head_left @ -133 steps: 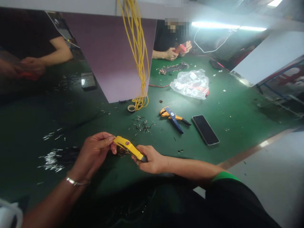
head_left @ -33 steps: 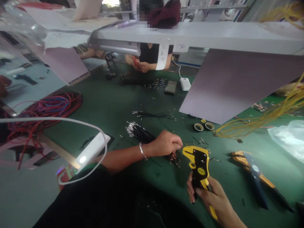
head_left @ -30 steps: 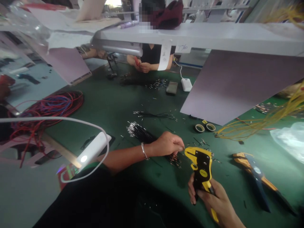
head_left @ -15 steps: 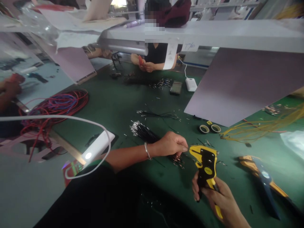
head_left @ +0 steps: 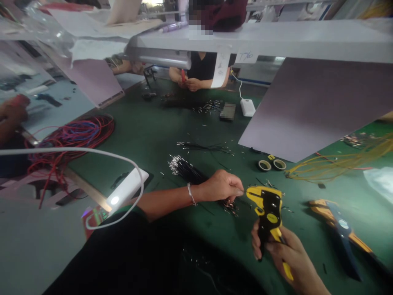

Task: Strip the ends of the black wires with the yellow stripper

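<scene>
Yellow wire stripper (head_left: 270,211) is held above the green worktop (head_left: 147,131), its head up and nose toward the left, with the right hand's grip (head_left: 293,250) closed around its handles. The left hand's grip (head_left: 219,186) is pinched on a thin dark wire (head_left: 245,191) at the stripper's nose, above a bundle of black wires (head_left: 187,169) lying on the worktop, while orange-and-blue pliers (head_left: 340,233) lie to the right and two tape rolls (head_left: 264,169) sit side by side farther back

Single head-worn cam, facing forward-down.
Near bare left hand (head_left: 221,186) and bare right hand (head_left: 285,250); sees flat green tabletop (head_left: 144,119) beyond.
</scene>
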A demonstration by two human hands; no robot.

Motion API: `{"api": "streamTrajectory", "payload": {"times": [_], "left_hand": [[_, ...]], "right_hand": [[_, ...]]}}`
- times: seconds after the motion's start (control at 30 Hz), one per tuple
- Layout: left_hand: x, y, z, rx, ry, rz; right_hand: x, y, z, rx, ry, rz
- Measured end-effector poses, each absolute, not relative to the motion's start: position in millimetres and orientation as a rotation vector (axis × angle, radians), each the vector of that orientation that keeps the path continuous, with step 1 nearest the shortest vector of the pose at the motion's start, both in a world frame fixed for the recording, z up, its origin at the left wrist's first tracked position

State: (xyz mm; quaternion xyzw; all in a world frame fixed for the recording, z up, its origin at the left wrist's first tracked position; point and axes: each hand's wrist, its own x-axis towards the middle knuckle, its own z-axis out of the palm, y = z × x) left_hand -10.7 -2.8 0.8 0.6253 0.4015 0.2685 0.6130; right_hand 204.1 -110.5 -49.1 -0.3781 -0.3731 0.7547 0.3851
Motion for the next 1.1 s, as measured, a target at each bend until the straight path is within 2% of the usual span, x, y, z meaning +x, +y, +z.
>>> {"api": "streamTrajectory", "payload": {"times": [0.2, 0.77, 1.1], "left_hand": [[-11, -3, 1, 1.492, 0.928, 0.629], [-8, 4, 7, 1.582, 1.032, 0.576], [-7, 2, 0, 1.583, 1.024, 0.588]], "right_hand": [[205, -110, -49, -0.959, -1.035, 1.943], [198, -105, -35, -0.771, -0.791, 2.027], [199, -102, -37, -0.8, -0.785, 1.973]]}}
